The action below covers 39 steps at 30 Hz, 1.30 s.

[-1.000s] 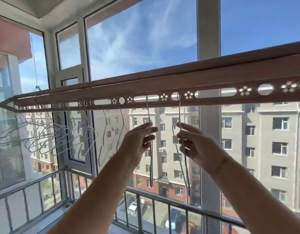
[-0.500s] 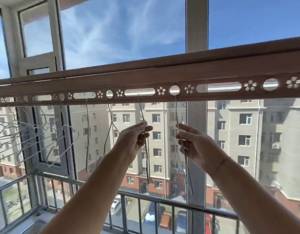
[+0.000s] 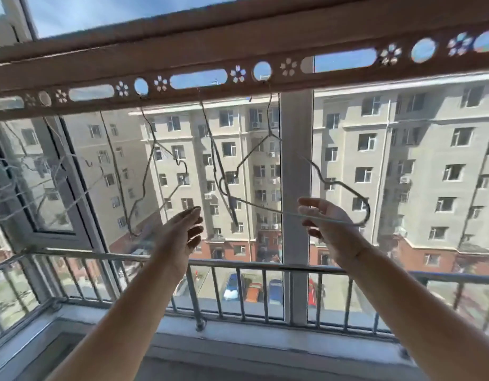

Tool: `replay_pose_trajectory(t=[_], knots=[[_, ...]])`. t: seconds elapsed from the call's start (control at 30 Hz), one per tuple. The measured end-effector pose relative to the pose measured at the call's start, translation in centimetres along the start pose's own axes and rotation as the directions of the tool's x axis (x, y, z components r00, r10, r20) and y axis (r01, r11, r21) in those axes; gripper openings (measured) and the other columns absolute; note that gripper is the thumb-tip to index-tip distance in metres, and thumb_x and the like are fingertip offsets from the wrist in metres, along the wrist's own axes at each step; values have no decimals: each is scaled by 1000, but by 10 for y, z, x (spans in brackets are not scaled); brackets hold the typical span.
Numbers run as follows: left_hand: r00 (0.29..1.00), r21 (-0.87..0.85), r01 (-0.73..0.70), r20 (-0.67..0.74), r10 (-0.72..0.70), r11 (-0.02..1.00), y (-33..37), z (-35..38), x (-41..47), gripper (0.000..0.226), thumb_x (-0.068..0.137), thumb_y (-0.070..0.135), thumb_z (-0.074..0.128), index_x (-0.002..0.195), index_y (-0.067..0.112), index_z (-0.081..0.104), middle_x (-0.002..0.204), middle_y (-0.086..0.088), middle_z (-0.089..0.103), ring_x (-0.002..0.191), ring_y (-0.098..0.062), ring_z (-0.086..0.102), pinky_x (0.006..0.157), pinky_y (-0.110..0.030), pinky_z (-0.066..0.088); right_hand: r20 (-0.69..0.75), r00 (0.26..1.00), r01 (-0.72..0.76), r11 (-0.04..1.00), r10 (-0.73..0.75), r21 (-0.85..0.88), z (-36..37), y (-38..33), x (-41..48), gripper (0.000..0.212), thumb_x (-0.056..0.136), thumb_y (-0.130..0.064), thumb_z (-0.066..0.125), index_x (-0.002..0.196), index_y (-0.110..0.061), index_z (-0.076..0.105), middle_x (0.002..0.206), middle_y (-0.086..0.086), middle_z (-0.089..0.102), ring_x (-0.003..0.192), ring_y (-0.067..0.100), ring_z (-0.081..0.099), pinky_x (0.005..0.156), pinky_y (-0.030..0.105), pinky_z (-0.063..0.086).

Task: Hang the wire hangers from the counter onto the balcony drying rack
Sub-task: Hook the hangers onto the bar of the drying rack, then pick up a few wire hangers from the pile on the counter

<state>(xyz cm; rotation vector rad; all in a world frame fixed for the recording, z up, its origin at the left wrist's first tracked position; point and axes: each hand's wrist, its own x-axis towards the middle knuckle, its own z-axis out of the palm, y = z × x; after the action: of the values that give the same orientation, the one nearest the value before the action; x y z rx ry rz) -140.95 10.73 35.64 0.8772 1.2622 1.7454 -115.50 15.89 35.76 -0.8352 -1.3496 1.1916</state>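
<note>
The brown drying rack point(image 3: 265, 42) runs across the top, with round and slotted holes along its lower strip. Several thin wire hangers hang from those holes. The rightmost hanger point(image 3: 254, 204) is hooked in a round hole and has turned almost broadside. Its bottom wire crosses the relaxed fingers of my right hand point(image 3: 330, 225), and no finger is curled round it. A second hanger point(image 3: 218, 166) hangs edge-on from a slot just left. My left hand point(image 3: 182, 232) is below it with its fingers straight, holding nothing. A third hanger point(image 3: 148, 127) and more hang further left.
A metal railing point(image 3: 237, 264) runs at wrist height in front of the glass. A white window post point(image 3: 295, 160) stands behind the hangers. A window sash point(image 3: 72, 188) stands at the left. A sill ledge point(image 3: 265, 339) lies below. Apartment blocks and parked cars are outside.
Both hands have let go of the hanger necks and dropped lower with their fingers open. The rightmost hanger has swung from edge-on to broadside. My view has tilted down.
</note>
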Motion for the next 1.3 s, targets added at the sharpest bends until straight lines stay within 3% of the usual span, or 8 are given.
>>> replay_pose_trajectory(t=[0.13, 0.27, 0.37, 0.47, 0.7, 0.87, 1.07, 1.3], knots=[[985, 155, 43, 158, -68, 987, -58, 10, -22, 14, 90, 18, 58, 103, 16, 64, 90, -2, 66, 82, -15, 59, 71, -28, 44, -53, 998, -29, 988, 21, -151, -31, 42, -31, 32, 87, -15, 61, 119, -10, 57, 98, 7, 62, 84, 16, 56, 67, 18, 45], [908, 347, -14, 398, -134, 938, -110, 46, -53, 27, 89, 25, 61, 116, 21, 60, 108, 2, 68, 102, -14, 61, 85, -31, 46, -146, 986, -101, 977, 74, -189, -72, 67, -69, 40, 85, -14, 64, 123, -8, 55, 115, 19, 59, 100, 23, 57, 75, 17, 46], [818, 405, -85, 551, -169, 910, -141, 82, -84, 34, 87, 24, 64, 121, 21, 56, 112, 5, 66, 100, -2, 60, 74, -14, 49, -236, 966, -158, 960, 103, -229, -111, 77, -101, 41, 86, -16, 64, 125, -10, 54, 117, 13, 58, 101, 17, 55, 68, 5, 45], [730, 402, -98, 651, -208, 911, -169, 122, -115, 36, 85, 17, 67, 119, 18, 56, 110, 1, 65, 99, -7, 63, 72, -10, 50, -336, 933, -222, 940, 127, -259, -160, 84, -133, 45, 85, -21, 66, 127, -13, 54, 121, 10, 56, 113, 21, 53, 79, 18, 44], [578, 415, -167, 776, -252, 894, -218, 231, -184, 49, 82, 12, 70, 127, 8, 53, 118, -6, 63, 105, -15, 59, 80, -10, 50, -571, 809, -328, 914, 141, -238, -281, 84, -208, 56, 81, -23, 70, 132, -16, 47, 134, 12, 47, 117, 19, 46, 93, 29, 41], [467, 426, -169, 829, -309, 889, -251, 317, -247, 47, 80, 20, 72, 123, 23, 54, 121, 1, 62, 115, -16, 56, 102, -35, 45, -686, 708, -405, 893, 171, -196, -376, 74, -273, 69, 82, -18, 68, 141, -13, 34, 146, 16, 34, 134, 26, 35, 102, 33, 35], [379, 416, -143, 861, -338, 898, -290, 426, -329, 44, 82, 18, 71, 121, 24, 53, 123, 1, 60, 117, -15, 54, 101, -34, 44, -783, 595, -493, 852, 185, -173, -497, 60, -350, 76, 82, -23, 68, 145, -14, 25, 149, 16, 29, 137, 25, 32, 103, 31, 32], [248, 411, -135, 895, -371, 902, -332, 535, -420, 42, 83, 16, 69, 122, 21, 54, 120, 3, 60, 113, -13, 55, 95, -26, 43, -895, 421, -515, 852, 149, -100, -615, 36, -426, 66, 82, -20, 68, 139, -10, 35, 141, 16, 39, 130, 24, 41, 104, 35, 36]])
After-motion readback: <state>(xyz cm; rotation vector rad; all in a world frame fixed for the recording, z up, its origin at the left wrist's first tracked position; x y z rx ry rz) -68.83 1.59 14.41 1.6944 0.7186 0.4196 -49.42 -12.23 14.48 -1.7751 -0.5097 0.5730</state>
